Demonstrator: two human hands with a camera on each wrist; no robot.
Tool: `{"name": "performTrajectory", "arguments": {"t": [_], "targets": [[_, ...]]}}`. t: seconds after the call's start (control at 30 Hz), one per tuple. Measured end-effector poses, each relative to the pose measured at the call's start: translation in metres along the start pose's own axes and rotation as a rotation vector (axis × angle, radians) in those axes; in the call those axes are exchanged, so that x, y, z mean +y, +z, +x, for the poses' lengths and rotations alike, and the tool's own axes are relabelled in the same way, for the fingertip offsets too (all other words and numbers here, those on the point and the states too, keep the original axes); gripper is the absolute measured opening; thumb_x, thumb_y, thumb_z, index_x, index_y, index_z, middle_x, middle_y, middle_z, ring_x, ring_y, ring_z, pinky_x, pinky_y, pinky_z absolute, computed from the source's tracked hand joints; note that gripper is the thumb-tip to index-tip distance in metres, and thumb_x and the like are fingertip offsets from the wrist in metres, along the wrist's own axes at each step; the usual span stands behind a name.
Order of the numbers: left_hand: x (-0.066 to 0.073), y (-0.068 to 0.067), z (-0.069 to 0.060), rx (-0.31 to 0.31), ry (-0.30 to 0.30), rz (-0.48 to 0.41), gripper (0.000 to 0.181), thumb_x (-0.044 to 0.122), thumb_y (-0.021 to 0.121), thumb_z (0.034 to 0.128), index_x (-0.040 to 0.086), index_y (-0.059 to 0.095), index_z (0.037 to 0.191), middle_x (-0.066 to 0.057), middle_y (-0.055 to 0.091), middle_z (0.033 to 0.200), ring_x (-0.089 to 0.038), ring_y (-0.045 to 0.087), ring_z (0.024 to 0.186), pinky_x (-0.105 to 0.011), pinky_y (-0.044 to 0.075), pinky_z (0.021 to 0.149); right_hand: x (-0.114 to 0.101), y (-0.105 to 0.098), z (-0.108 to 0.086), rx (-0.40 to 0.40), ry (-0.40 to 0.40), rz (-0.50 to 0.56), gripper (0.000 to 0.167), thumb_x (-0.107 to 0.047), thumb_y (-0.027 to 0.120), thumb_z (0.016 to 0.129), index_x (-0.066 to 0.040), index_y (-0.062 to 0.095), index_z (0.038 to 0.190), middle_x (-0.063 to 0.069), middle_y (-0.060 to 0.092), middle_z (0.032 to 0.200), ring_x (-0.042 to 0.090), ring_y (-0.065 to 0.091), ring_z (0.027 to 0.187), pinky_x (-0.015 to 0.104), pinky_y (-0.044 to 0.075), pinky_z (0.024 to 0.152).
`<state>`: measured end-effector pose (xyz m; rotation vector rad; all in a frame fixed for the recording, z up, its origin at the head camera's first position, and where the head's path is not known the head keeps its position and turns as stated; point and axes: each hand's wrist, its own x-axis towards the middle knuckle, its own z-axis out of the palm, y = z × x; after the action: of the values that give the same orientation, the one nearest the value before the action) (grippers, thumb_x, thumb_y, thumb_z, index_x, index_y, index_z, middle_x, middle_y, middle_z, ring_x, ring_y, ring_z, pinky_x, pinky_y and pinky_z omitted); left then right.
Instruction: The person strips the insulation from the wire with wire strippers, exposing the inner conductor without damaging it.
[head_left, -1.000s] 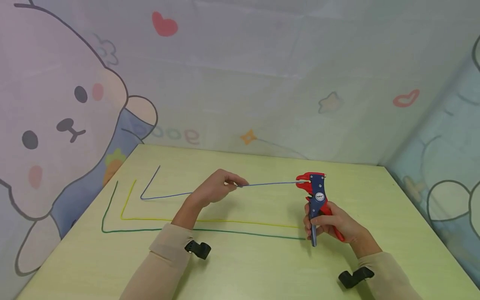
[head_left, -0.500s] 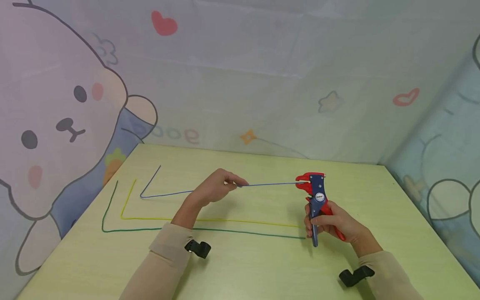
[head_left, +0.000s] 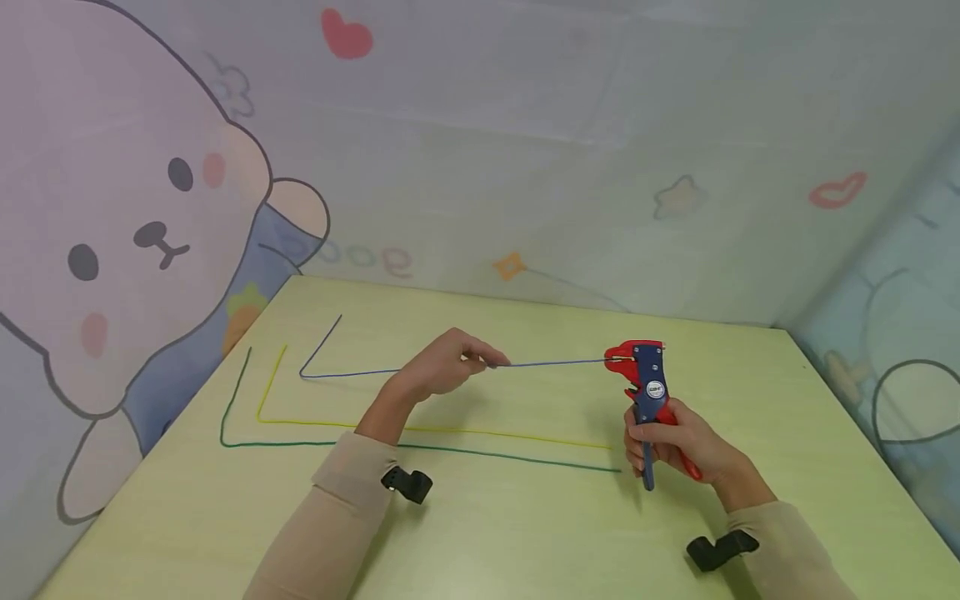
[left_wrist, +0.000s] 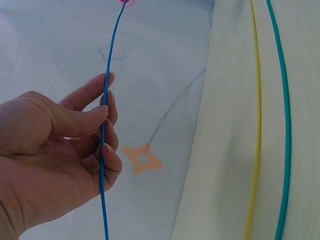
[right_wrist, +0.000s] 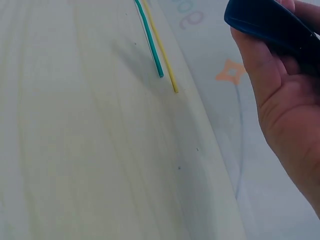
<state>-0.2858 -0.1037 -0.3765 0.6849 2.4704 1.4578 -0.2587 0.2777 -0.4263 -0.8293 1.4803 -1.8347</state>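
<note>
My left hand [head_left: 450, 364] pinches a blue wire [head_left: 555, 363] between thumb and fingers, above the table. From that pinch the wire runs nearly straight right, its end inside the red jaws of a blue-and-red wire stripper [head_left: 651, 371]. Those jaws are closed around it, and a small bright spot shows there. Around the stripper's handles, my right hand [head_left: 690, 442] is curled, holding the tool upright. In the left wrist view the blue wire [left_wrist: 102, 165] crosses the thumb and fingertips. The right wrist view shows only a dark handle [right_wrist: 265, 22] of the stripper.
A yellow wire [head_left: 495, 434] and a green wire [head_left: 480, 452] lie on the pale table [head_left: 525, 533], nearer than the blue one, both bent at the left. A printed cloth backdrop [head_left: 465, 150] rises behind the table and along its sides.
The stripper's red jaws, apart before, have come together on the blue wire's end. The whole head view has shifted slightly. Both hands keep their holds.
</note>
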Motion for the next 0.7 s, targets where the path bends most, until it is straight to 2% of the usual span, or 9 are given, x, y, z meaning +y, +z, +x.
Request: {"name": "performTrajectory", "arguments": {"t": [0.1, 0.3, 0.53, 0.7], "targets": [[0.0009, 0.0, -0.0003, 0.006, 0.003, 0.004, 0.037, -0.008, 0.049, 0.098, 0.007, 0.076, 0.118, -0.005, 0.07, 0.117, -0.022, 0.06, 0.116, -0.043, 0.046, 0.098, 0.0008, 0.0001, -0.001, 0.006, -0.003, -0.008, 0.023, 0.008, 0.032, 0.102, 0.002, 0.053, 0.109, 0.008, 0.062, 0.084, 0.021, 0.065, 0.075, 0.038, 0.057, 0.075], [0.0001, -0.0004, -0.0007, 0.011, -0.008, 0.009, 0.037, -0.008, 0.049, 0.0977, 0.008, 0.076, 0.117, -0.003, 0.071, 0.116, -0.021, 0.06, 0.115, -0.042, 0.046, 0.098, 0.0021, 0.001, -0.002, 0.007, 0.002, -0.003, 0.027, 0.008, 0.034, 0.102, 0.005, 0.052, 0.122, 0.008, 0.06, 0.085, 0.02, 0.063, 0.076, 0.035, 0.056, 0.076], [-0.0025, -0.0002, -0.0003, 0.015, -0.01, 0.008, 0.037, -0.008, 0.05, 0.0977, 0.01, 0.077, 0.115, -0.002, 0.071, 0.115, -0.021, 0.061, 0.115, -0.042, 0.046, 0.098, 0.0035, 0.0035, -0.0017, -0.07, -0.043, 0.009, 0.022, 0.012, 0.031, 0.1, 0.003, 0.048, 0.112, 0.013, 0.05, 0.087, 0.022, 0.056, 0.077, 0.034, 0.053, 0.077], [-0.0031, 0.0, -0.0004, 0.011, 0.011, 0.008, 0.035, -0.008, 0.05, 0.0979, 0.008, 0.076, 0.117, -0.004, 0.071, 0.116, -0.021, 0.061, 0.115, -0.042, 0.046, 0.098, 0.0035, 0.0057, -0.0024, -0.062, -0.024, 0.018, 0.022, 0.008, 0.032, 0.102, -0.002, 0.049, 0.11, 0.01, 0.048, 0.085, 0.02, 0.054, 0.075, 0.033, 0.053, 0.076]]}}
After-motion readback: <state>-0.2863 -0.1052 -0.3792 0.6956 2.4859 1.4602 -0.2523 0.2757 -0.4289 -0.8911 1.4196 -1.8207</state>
